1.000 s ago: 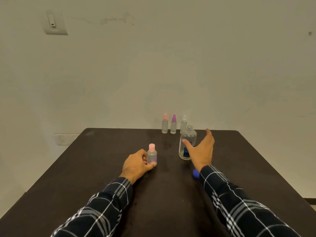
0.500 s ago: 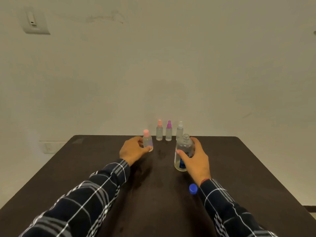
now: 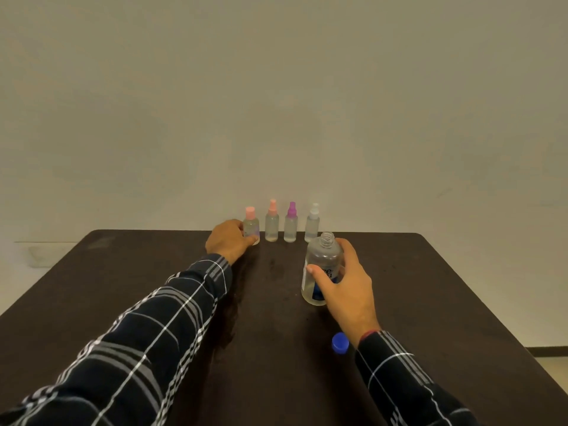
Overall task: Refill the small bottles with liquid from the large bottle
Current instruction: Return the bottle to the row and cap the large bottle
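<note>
On the dark brown counter [image 3: 430,287], the left hand [image 3: 229,242] is stretched toward the far edge and wraps its fingers around a small clear plastic bottle with a pink flat cap [image 3: 251,226]. That bottle stands upright at the left end of a row along the far edge. To its right in the row come a small clear spray bottle with a peach nozzle [image 3: 272,222], a small clear spray bottle with a purple nozzle [image 3: 291,224] and a small clear spray bottle with a white nozzle [image 3: 313,222], all upright and just apart from one another.

Nearer and to the right, the right hand [image 3: 349,290] grips the large clear plastic bottle with a blue-and-white label [image 3: 321,265] from its right side, thumb across the front. This bottle stands upright on the counter, its threaded neck uncapped, with clear liquid visible low inside. A round blue screw cap [image 3: 340,343] lies on the counter near the right wrist, beside the dark plaid sleeve [image 3: 399,379].
</note>
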The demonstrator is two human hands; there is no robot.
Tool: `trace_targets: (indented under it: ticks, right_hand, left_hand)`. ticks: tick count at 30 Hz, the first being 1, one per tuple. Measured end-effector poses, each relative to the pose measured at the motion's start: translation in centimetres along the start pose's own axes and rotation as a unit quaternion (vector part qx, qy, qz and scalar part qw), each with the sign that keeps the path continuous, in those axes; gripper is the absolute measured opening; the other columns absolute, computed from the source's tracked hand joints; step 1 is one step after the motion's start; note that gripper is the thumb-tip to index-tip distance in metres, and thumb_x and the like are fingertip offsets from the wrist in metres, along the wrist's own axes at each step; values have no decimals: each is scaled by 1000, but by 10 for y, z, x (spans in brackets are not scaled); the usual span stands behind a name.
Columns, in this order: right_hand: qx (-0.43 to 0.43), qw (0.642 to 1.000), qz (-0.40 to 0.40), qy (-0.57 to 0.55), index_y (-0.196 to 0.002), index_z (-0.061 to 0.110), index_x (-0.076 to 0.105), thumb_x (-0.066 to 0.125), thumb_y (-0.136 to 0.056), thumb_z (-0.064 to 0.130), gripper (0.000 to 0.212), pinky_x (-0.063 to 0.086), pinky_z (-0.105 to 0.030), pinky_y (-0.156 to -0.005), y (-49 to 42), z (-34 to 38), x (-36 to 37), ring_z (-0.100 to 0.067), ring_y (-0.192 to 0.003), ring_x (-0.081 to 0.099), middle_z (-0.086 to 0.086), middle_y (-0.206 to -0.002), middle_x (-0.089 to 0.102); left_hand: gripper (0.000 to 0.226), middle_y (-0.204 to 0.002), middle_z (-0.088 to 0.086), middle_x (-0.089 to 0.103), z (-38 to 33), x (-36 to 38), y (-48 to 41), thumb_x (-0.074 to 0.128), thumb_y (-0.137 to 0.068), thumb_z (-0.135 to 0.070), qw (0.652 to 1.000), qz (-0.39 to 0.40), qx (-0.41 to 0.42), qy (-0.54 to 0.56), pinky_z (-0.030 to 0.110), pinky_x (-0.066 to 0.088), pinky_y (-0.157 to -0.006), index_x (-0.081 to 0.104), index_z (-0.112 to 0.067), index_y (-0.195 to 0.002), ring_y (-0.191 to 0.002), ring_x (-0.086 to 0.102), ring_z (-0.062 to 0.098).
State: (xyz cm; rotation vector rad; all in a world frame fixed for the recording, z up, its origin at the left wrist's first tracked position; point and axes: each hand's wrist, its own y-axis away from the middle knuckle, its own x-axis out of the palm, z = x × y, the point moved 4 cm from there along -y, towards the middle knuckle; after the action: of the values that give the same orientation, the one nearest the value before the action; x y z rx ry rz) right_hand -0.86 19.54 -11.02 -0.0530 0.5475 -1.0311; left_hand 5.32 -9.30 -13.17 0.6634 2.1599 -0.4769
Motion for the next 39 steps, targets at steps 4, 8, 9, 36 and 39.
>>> trace_targets:
  ticks: [4,8,9,36,39]
  right_hand:
    - [-8,1000,6,7,-129,49,38,76,-85,31,61,41,-24,-99,-1,0,0,4,-109,48,38,-109,47]
    - [-18,1000,7,14,-131,45,39,76,-85,31,60,43,-27,-100,-1,2,0,2,-111,48,30,-118,47]
    - [-22,1000,8,17,-127,48,38,76,-85,31,59,43,-26,-99,0,3,-1,2,-110,49,32,-115,48]
    - [-31,991,73,103,-144,19,40,74,-87,32,68,46,-35,-101,6,14,-50,-25,-127,53,-6,-140,56]
    - [-23,993,67,95,-145,21,40,74,-87,30,68,45,-34,-102,9,9,-63,-24,-129,52,-4,-142,55]
  left_hand:
    - [32,-101,4,72,-1,7,-3,74,-87,-45,1000,3,-9,3,37,55,-82,71,-20,-106,-91,67,26]
    - [40,-108,6,70,0,10,1,72,-86,-50,1000,-1,-20,-20,37,53,-80,68,-17,-109,-99,66,29]
    - [45,-110,7,69,1,9,3,72,-85,-53,999,-3,-21,-28,37,52,-79,65,-16,-110,-101,65,30]
    - [58,-115,-24,65,-89,54,214,70,-82,-61,946,182,264,-46,32,47,-95,58,-43,-136,-108,47,6]
    - [52,-112,-23,65,-96,58,217,73,-83,-57,949,172,256,-68,31,47,-91,61,-43,-132,-107,44,5]
